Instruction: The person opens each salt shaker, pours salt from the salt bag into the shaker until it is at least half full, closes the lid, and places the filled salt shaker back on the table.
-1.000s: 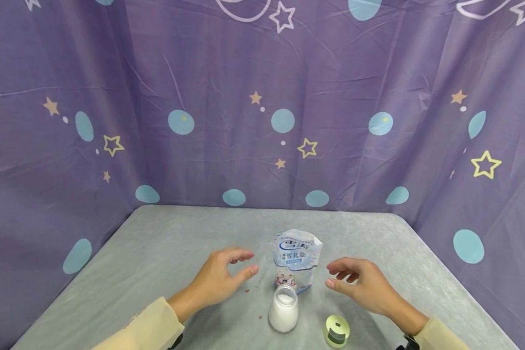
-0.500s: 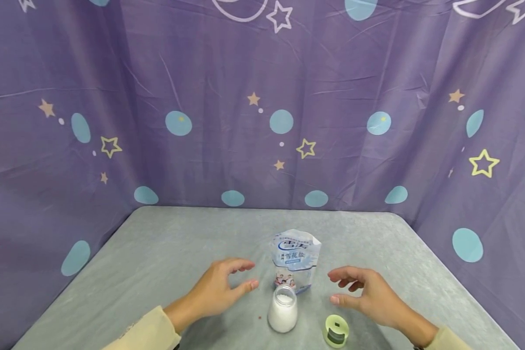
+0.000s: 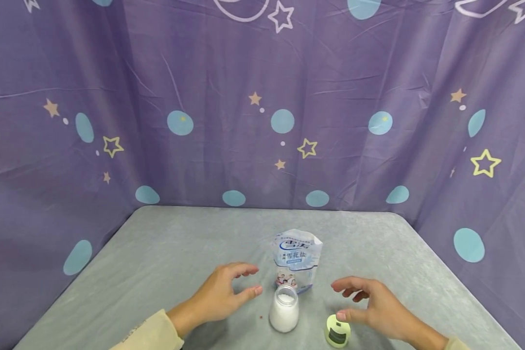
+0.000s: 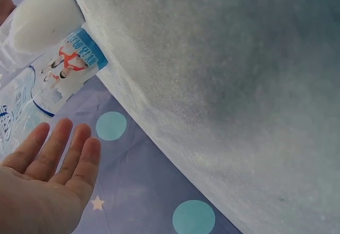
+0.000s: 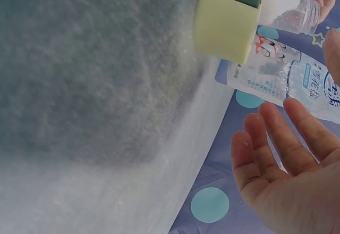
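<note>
A glass jar (image 3: 284, 311) with white grains inside stands uncapped near the front of the table. Right behind it, a blue-and-white salt pouch (image 3: 298, 257) stands upright. My left hand (image 3: 220, 294) is held to the left of the jar, fingers apart from the thumb, with nothing in it. To the jar's right sits a pale green lid (image 3: 337, 331) with a dark green tab. Above and beside that lid is my right hand (image 3: 372, 304), holding nothing; its thumb tip overlaps the lid's upper edge in the head view. In the right wrist view, its fingers are loosely extended.
A grey cloth-covered table (image 3: 201, 233) reaches back to a purple curtain (image 3: 227, 146) with stars and blue dots, which also encloses both sides. One tiny reddish speck lies on the cloth left of the jar.
My right hand has come down and toward me, its thumb now at the lid. My left hand has shifted slightly nearer me and toward the jar. The jar, pouch and lid stay in place.
</note>
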`<state>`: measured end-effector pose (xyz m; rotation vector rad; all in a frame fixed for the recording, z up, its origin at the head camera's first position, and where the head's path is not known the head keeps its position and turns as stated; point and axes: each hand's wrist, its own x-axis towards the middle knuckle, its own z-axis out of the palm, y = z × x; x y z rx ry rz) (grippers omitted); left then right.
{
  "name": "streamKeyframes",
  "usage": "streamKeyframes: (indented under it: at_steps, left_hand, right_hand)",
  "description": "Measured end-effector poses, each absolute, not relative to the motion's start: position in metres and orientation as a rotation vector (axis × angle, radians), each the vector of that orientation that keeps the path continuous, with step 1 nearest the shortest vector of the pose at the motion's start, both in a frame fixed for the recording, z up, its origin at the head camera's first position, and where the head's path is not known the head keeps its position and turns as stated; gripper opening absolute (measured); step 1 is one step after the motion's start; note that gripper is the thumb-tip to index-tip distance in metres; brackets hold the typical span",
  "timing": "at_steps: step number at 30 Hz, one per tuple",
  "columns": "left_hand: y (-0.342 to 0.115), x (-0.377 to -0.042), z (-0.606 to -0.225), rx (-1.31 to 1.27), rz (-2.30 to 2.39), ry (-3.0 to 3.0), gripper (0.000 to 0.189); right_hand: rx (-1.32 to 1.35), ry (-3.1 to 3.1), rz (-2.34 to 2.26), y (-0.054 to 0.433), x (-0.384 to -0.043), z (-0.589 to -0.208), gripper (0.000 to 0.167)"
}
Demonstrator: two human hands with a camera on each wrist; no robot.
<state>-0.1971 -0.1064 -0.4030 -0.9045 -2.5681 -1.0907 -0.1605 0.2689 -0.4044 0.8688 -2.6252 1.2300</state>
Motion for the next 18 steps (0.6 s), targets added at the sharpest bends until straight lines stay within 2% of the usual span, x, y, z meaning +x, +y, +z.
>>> streamKeyframes:
  at_steps: [11, 18]
  left_hand:
    - [-0.1057, -0.1946, -0.4029, -0.929, -1.093, -2.563, 0.045]
    - [-0.1058, -0.1931, -0.4052, -0.924, -1.078, -2.586, 0.045]
  right_hand:
    - [0.917, -2.645, 1.227, 0.2735, -0.1551, -0.4120, 0.056]
    - [0.803, -2.767, 1.352, 0.2727, -0.1512, -0.4125, 0.063]
